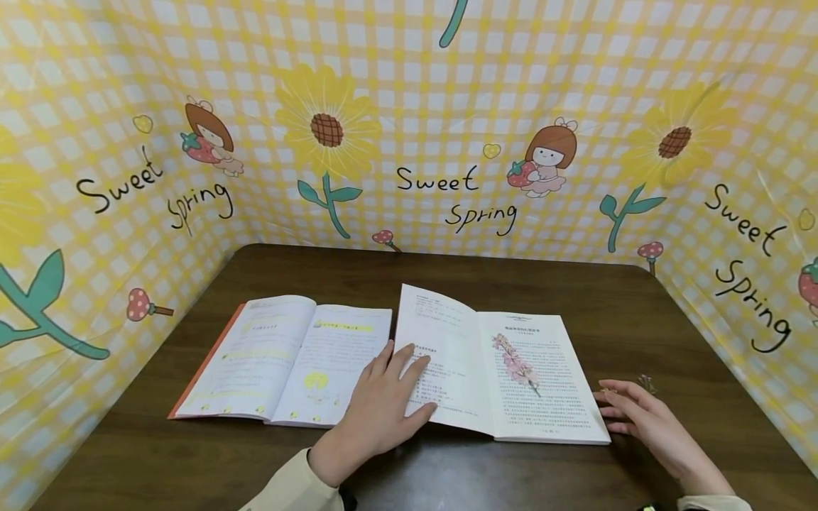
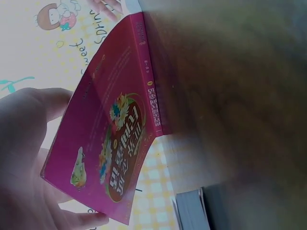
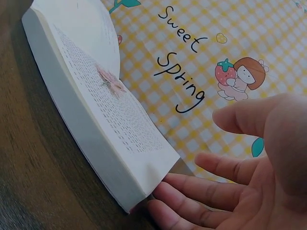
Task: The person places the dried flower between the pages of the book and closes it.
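Note:
A thick book (image 1: pixel 543 411) lies open in front of me, a pink pressed flower sprig (image 1: pixel 514 362) on its right page. My left hand (image 1: pixel 377 411) rests with spread fingers on its left page, whose magenta cover (image 2: pixel 91 124) tilts up from the table in the left wrist view. Beside the book's right edge is my right hand (image 1: pixel 652 419), palm up and fingers loosely extended. In the right wrist view, its fingertips (image 3: pixel 165 191) are at the book's lower corner; whether they reach beneath it is unclear.
Another open book (image 1: pixel 255 362) with yellow-decorated pages and an orange-red cover edge lies to the left, close to my left hand. A small dried sprig (image 1: pixel 647 384) is on the brown table (image 1: pixel 307 270) behind my right hand. A yellow checked cloth (image 1: pixel 422 106) walls the table's back and sides.

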